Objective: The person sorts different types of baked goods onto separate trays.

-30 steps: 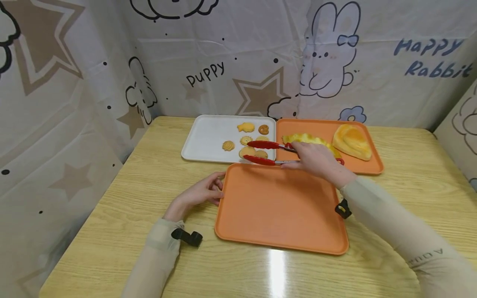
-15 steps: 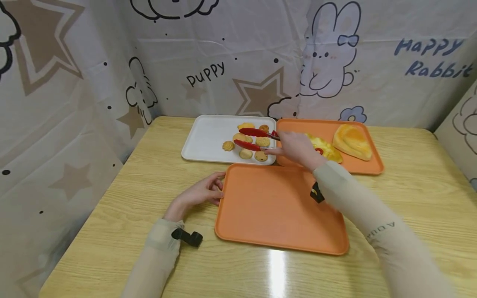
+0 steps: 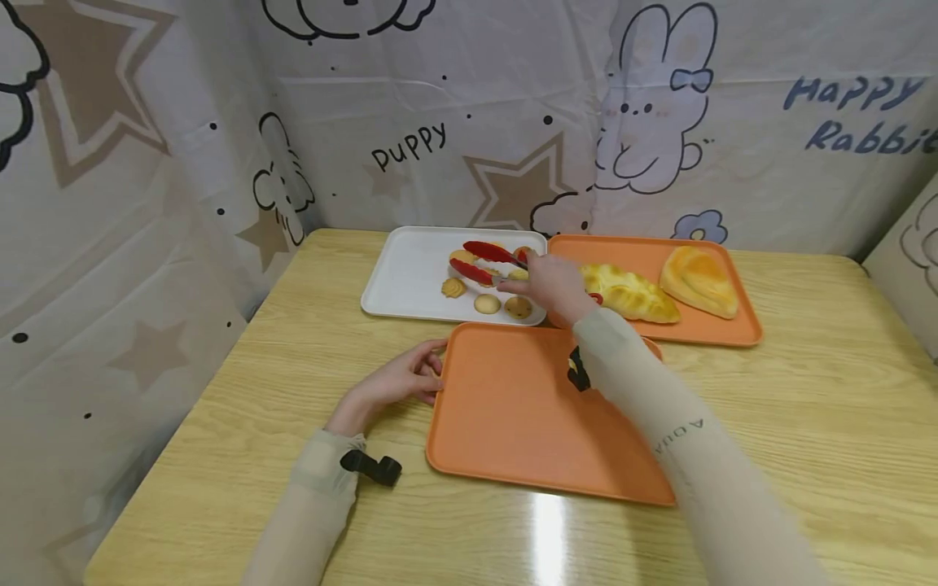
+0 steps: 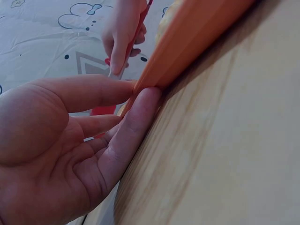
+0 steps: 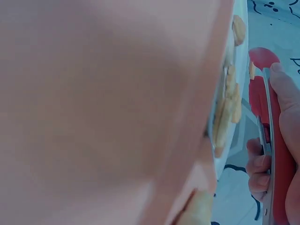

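My right hand (image 3: 558,285) grips red-tipped metal tongs (image 3: 479,271) over the white tray (image 3: 406,273). A round biscuit (image 5: 252,70) sits between the tong tips, seen edge-on in the right wrist view. Below and around them on the white tray lie several biscuits, including a swirled one (image 3: 453,287), a plain round one (image 3: 487,303) and one with a face (image 3: 518,307); the tongs and hand partly cover others. My left hand (image 3: 392,380) pinches the left rim of the front orange tray (image 3: 513,407), with fingers on both sides of that rim (image 4: 154,61).
Behind the front tray, a second orange tray (image 3: 645,251) adjoins the white one. A long yellow bread (image 3: 630,295) and a folded golden bread (image 3: 699,282) lie on it. A printed cloth (image 3: 366,98) hangs behind the wooden table (image 3: 344,293).
My right hand has moved left and away from me with the tongs. The round biscuit between their tips has shifted the same way. My left hand stays at the front tray's rim.
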Available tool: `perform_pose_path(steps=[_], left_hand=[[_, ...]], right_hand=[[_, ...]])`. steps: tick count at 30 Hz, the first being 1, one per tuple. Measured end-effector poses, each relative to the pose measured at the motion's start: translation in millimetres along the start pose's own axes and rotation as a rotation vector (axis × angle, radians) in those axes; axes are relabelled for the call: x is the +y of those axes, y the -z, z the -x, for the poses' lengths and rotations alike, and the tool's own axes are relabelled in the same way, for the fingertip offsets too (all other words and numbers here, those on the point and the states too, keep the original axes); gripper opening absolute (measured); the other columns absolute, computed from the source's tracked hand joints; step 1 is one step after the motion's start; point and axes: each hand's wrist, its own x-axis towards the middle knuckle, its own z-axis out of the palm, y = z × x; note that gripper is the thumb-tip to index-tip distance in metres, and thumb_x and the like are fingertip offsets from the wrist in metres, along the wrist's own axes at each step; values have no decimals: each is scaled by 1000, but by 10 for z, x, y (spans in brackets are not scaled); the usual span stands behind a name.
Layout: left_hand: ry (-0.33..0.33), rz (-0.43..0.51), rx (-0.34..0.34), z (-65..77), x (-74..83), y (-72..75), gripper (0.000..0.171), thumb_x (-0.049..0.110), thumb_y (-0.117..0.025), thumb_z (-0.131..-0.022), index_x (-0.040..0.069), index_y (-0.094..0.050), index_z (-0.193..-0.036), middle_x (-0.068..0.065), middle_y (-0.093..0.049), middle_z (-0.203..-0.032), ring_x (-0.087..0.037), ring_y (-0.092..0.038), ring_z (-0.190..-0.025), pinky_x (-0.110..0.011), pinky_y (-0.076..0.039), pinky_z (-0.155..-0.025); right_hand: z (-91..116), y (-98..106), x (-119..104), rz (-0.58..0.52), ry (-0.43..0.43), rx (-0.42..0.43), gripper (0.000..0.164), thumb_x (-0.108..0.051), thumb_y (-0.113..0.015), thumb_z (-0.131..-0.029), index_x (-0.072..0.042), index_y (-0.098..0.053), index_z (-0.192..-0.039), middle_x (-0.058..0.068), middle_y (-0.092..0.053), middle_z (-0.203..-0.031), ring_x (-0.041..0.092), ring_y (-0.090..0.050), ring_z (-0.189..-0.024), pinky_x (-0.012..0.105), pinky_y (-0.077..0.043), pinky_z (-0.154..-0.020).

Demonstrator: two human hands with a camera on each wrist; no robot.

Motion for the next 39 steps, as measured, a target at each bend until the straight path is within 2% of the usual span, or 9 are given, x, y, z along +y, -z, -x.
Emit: perform_pose_path(steps=[2,6,14,20,24,27,29,36,39], left_hand=[[0,-1,3,2,0,0,71,-2,-55,-84,1,-17,-144,-14,-42,-101,-14,-50,-79,-30,-55,-67],[0,-9,2,3,12,-4,71,-2,-55,-84,2,-18,-144,-14,-42,-101,-14,-50,-79,-30,-55,-68],[5,-4,4,-14,3,-15,71,-2,-55,-84,2,-18,-144,-12,-41,-99,-14,-50,-79,-29,-55,-67],[7,-9,2,-9,0,-7,71,-2,-56,-84,3,-18,-144,-12,-41,-99,-15,-50,-79,-30,-55,-67],[11,-14,7,9,-7,7,71,-1,-55,-84,3,-17,-144,-13,-41,-100,-14,-50,-79,-30,-55,-67],[10,-19,7,-1,-5,6,71,-1,-55,-84,3,-17,-144,-13,-42,-100,-14,-49,-79,-30,-55,-67],[10,-21,9,-1,-9,6,71,-2,-55,-84,3,-17,-144,-12,-42,-100,-14,-49,-78,-30,-55,-67],[12,-1,7,-15,-30,-1,73,-2,-56,-84,5,-17,-144,-11,-42,-99,-14,-51,-78,-30,-55,-66],[18,10,15,-13,-32,-6,73,-2,-56,-83,6,-18,-145,-11,-41,-99,-15,-51,-79,-30,-55,-66]], right_hand=[[-24,-36,-41,-2,-18,-9,78,-69,-52,-75,-1,-54,-113,11,-55,-68,24,-53,-56,30,-42,-43],[-61,-88,-90,-3,-52,1,75,-70,-53,-73,-2,-56,-104,11,-55,-72,25,-54,-60,32,-46,-48],[-97,-154,-96,-23,-79,0,75,-72,-52,-73,-1,-55,-99,12,-55,-74,27,-55,-61,35,-49,-54],[-89,-162,-92,-50,-72,-1,78,-72,-53,-71,0,-54,-103,12,-55,-74,26,-55,-60,33,-48,-51],[-69,-135,-96,-63,-56,11,80,-70,-54,-72,0,-54,-109,13,-57,-77,27,-57,-64,35,-51,-55],[-9,-81,-51,-62,-36,18,82,-69,-54,-73,1,-52,-115,16,-59,-85,30,-59,-73,39,-53,-63],[44,-35,-18,-82,-15,24,80,-68,-55,-74,2,-52,-114,17,-60,-87,31,-60,-73,40,-53,-63],[278,125,141,-87,31,67,72,-70,-52,-73,-3,-50,-98,10,-55,-76,27,-57,-64,37,-49,-53],[388,169,217,-77,41,95,64,-65,-56,-74,-4,-49,-94,9,-53,-72,25,-55,-61,36,-48,-49]])
